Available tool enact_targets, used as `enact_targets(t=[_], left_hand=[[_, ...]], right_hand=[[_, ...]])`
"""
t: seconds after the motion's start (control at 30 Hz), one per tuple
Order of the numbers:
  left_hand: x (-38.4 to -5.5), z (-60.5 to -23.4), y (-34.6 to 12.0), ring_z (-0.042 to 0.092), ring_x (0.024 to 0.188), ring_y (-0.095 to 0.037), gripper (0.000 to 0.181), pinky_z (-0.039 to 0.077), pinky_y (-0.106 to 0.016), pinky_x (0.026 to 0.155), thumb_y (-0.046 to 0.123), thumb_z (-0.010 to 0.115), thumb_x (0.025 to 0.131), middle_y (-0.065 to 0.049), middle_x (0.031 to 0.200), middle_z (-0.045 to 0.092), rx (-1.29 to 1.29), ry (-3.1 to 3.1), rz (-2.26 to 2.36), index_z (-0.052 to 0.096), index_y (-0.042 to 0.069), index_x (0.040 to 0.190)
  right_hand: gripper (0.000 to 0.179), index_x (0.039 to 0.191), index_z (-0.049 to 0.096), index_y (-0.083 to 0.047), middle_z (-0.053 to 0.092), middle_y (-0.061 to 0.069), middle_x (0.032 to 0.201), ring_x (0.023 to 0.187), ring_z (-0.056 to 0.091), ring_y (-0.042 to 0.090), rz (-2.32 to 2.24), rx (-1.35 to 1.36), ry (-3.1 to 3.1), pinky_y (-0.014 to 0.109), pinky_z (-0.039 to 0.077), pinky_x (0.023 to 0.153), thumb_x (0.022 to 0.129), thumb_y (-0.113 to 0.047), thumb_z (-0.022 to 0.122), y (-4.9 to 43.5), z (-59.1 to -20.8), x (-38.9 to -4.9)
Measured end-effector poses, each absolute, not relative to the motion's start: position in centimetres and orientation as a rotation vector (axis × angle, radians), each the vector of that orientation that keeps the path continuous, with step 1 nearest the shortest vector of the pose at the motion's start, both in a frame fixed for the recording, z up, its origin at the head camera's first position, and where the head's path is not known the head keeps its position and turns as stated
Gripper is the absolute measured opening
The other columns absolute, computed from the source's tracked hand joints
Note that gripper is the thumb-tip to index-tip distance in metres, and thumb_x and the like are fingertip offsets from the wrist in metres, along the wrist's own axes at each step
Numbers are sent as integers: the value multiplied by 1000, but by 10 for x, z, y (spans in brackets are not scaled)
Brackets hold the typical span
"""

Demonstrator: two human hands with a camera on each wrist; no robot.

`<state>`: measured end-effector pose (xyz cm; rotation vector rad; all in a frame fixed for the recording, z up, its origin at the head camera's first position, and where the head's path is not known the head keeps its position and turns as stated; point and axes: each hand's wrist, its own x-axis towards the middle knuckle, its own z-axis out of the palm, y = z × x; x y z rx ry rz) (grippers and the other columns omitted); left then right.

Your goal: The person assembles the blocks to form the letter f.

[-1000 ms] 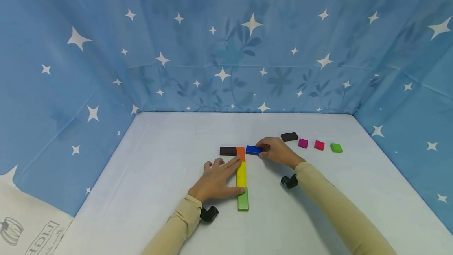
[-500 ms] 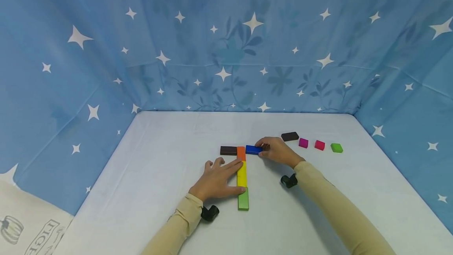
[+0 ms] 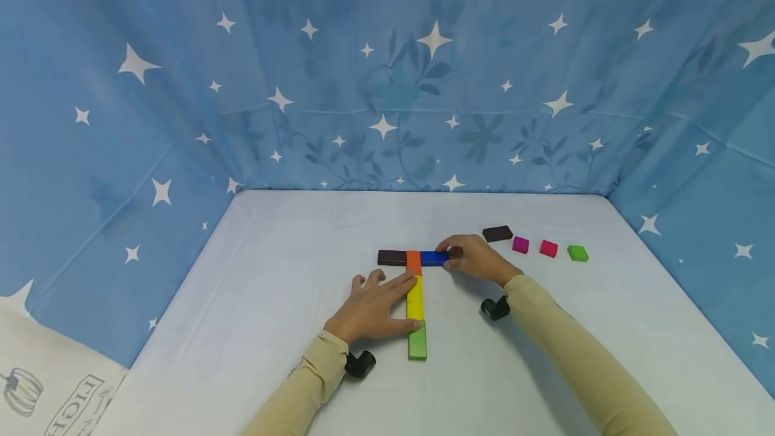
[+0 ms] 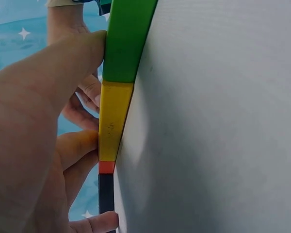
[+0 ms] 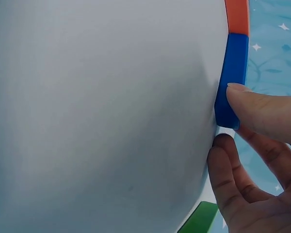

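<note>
On the white table, a yellow block lies end to end between an orange block and a light green block. A dark block adjoins the orange one on the left, and a blue block meets it on the right. My left hand rests along the column, its outstretched fingers on the yellow block near the orange one and its thumb by the yellow-green joint. With thumb and finger, my right hand pinches the blue block's right end; the right wrist view shows the thumb on it.
At the back right of the white table lie a second dark block, a magenta block, a red block and a bright green block. A blue star-patterned curtain borders the back and sides.
The blue block has slid slightly left in my right hand, closing the small gap to the orange block. My left hand has stayed in place on the column.
</note>
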<state>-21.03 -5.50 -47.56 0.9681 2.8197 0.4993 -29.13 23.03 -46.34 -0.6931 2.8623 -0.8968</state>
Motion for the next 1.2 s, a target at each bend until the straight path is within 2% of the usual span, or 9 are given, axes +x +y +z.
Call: enact_targets(t=[0.8,1.03,1.2], left_hand=[[-209,-475,-55,38,146,-37,85,25,-70,114,69,65,96,10,172,35,952,2802,531,43,27,167],[-209,-475,-54,39,146,-39,85,26,-70,113,69,66,96,9,172,36,962,2807,530,44,26,166],[-210,-476,-55,39,146,-39,85,26,-70,113,70,65,96,10,172,35,966,2804,531,43,26,167]], right_hand=[[29,122,78,-4,75,9,118,101,65,27,-973,-664,2850,52,54,101,94,-5,83,229,-468,-289],[37,132,74,-5,74,10,125,108,66,29,-1002,-594,2827,51,55,101,96,-11,82,230,-464,-285],[41,138,71,-7,69,14,136,123,62,36,-1019,-554,2856,57,51,107,99,-16,78,240,-460,-282]])
